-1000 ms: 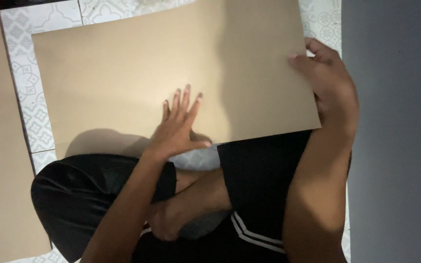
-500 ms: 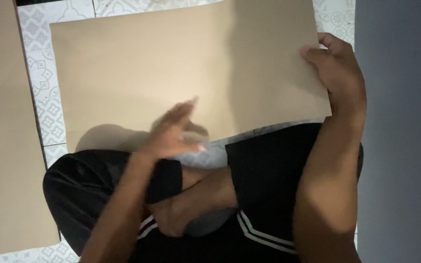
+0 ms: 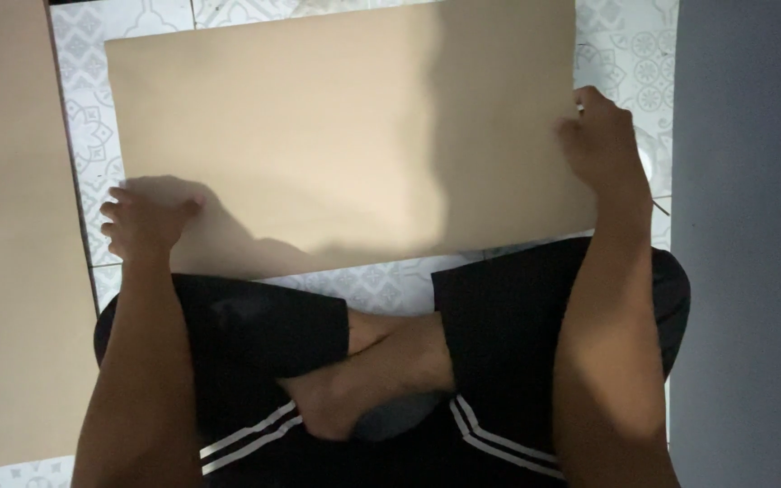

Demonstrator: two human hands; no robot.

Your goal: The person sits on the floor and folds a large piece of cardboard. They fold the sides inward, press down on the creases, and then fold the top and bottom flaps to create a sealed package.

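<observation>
Both hands now grip the cardboard sheet point(image 3: 345, 136); left hand point(image 3: 142, 221) moved outward.

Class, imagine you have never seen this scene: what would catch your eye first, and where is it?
A large tan sheet of cardboard lies flat on the patterned floor tiles, filling the upper middle. The left hand grips its near left corner and the right hand its right edge. Below sit crossed legs in black shorts, and a second tan sheet runs down the left side.
</observation>
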